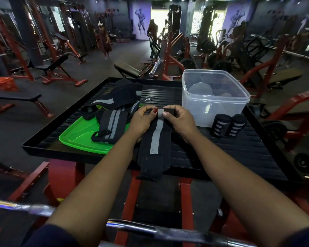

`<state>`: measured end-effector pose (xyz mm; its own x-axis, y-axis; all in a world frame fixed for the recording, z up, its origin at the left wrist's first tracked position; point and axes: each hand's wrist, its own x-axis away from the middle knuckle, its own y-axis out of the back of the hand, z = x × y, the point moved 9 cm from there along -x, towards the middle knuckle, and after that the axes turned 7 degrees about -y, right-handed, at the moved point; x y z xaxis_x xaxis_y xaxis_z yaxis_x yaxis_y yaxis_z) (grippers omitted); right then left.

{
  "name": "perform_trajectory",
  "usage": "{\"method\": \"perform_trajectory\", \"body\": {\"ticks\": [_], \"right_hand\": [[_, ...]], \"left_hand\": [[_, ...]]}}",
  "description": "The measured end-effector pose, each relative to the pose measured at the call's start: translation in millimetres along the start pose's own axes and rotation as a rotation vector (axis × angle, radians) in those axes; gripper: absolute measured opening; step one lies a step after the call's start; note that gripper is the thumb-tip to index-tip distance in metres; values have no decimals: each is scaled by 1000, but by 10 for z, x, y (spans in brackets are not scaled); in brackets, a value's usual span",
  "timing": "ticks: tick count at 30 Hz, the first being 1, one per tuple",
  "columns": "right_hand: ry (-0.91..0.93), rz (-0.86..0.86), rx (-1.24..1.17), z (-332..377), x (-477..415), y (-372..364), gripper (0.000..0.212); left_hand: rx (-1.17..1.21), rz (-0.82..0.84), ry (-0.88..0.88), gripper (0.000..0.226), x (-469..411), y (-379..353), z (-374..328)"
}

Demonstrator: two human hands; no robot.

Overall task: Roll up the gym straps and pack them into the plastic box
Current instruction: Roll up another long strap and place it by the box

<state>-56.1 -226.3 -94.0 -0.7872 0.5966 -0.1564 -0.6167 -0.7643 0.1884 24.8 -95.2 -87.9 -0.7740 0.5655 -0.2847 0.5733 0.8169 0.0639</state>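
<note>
Head view: I see both hands pinching the far end of a black strap with a grey stripe. My left hand and right hand each grip that end between thumb and fingers, folded over slightly. The strap lies flat on the black tray, its near end hanging over the edge. Two rolled straps stand just beside the clear plastic box (open, at the tray's far right). More loose straps lie partly on a green lid.
</note>
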Motion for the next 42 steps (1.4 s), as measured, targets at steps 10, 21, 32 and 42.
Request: {"method": "perform_trajectory", "body": {"ticks": [10,21,32,42], "right_hand": [[2,2,-87,18,26,19,20],[2,-26,3,-5,5,30,19],[10,-16,-45,10,8,28,13],[22,-12,-51,21,14,30,15]], "left_hand": [[29,22,-14,16,28,-15,-37],[107,2,14,20,50,-11,-23],[118,17,6,20,39,-23,-12],[119,-17,2,21,35,9,0]]}}
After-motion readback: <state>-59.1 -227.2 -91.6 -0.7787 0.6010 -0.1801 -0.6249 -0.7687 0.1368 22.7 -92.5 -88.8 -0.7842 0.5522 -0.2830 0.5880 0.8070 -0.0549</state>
